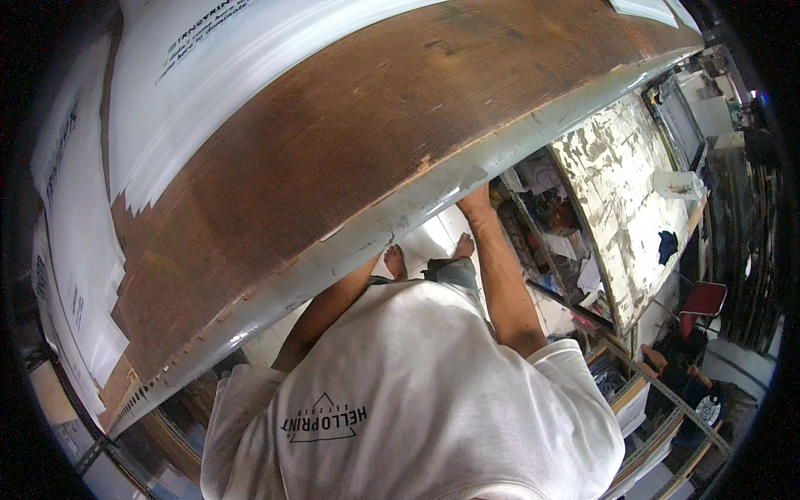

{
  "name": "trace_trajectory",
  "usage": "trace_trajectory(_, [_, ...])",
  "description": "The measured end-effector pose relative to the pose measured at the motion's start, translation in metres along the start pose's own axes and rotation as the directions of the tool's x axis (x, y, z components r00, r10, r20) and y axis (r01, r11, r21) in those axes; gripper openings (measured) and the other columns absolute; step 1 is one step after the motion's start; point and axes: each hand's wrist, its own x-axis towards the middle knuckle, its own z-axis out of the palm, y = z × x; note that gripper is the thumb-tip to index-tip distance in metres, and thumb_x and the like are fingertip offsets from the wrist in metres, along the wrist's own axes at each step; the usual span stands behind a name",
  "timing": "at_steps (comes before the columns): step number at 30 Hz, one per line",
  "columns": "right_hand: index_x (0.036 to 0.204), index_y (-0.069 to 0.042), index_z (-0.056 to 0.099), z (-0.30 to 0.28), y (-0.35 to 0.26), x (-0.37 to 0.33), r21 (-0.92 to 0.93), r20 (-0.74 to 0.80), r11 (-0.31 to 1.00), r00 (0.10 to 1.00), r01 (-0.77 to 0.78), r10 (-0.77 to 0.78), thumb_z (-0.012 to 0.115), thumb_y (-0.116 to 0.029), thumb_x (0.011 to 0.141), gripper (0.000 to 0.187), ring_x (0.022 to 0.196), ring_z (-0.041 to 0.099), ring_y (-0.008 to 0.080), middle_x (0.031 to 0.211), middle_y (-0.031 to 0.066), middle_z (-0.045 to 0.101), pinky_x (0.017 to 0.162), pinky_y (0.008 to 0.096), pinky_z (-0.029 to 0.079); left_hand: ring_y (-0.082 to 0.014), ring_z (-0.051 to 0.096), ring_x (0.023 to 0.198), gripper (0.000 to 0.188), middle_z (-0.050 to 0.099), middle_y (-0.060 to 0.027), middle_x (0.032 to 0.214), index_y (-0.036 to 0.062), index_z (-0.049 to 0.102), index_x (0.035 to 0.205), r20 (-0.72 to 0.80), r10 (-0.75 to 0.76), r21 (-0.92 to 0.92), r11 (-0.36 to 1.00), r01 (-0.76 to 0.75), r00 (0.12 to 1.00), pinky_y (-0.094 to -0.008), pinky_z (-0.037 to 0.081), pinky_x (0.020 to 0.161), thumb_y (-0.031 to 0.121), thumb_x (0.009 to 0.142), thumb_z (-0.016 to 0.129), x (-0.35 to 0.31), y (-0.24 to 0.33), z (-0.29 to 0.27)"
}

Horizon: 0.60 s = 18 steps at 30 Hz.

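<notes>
Under the table edge, hands [477, 200] grip the leftward-slanting brown board [350, 150].

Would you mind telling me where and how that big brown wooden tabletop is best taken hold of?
Probably along the pale near edge of the wooden tabletop, from the person's own side, with fingers reaching up under the rim. The top is long and flat, so a wide two-handed grip suits it. The right hand already meets that edge; the left hand is hidden beneath.

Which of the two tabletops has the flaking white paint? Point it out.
The smaller tabletop off to the right, with a dark blue cloth on it. The large table in front, whose edge the right hand touches, is bare brown wood with white sheets.
</notes>
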Motion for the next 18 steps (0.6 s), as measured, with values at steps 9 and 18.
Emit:
trace_trajectory(9, [0.102, -0.007, 0.076, -0.002, 0.001, -0.004, -0.012, 0.014, 0.999, 0.998, -0.053, 0.053, 0.077, -0.008, 0.06, 0.042, 0.102, 0.055, 0.0323, 0.104, 0.0114, 0.065, 0.089, 0.0416, 0.048, -0.038, 0.056, 0.131, 0.042, 0.059, -0.0154, 0.142, 0.0211, 0.072, 0.129, -0.086, 0.14, 0.119, 0.984, -0.129, 0.986, -0.0468, 0.047, 0.107, 0.041, 0.091, 0.072, 0.0, -0.006, 0.002])
trace_trajectory(18, [0.097, -0.004, 0.076, -0.007, -0.006, -0.014, -0.035, 0.019, 0.999, 1.0, -0.011, 0.012, 0.073, -0.004, 0.061, 0.036, 0.099, 0.055, 0.0317, 0.097, 0.0123, 0.064, 0.083, 0.0421, 0.048, -0.0372, 0.052, 0.135, 0.044, 0.055, -0.0139, 0.147, 0.0214, 0.07, 0.131, -0.05, 0.11, 0.118, 0.988, -0.104, 0.993, -0.0486, 0.042, 0.112, 0.041, 0.092, 0.071, 0.0, -0.011, 0.005])
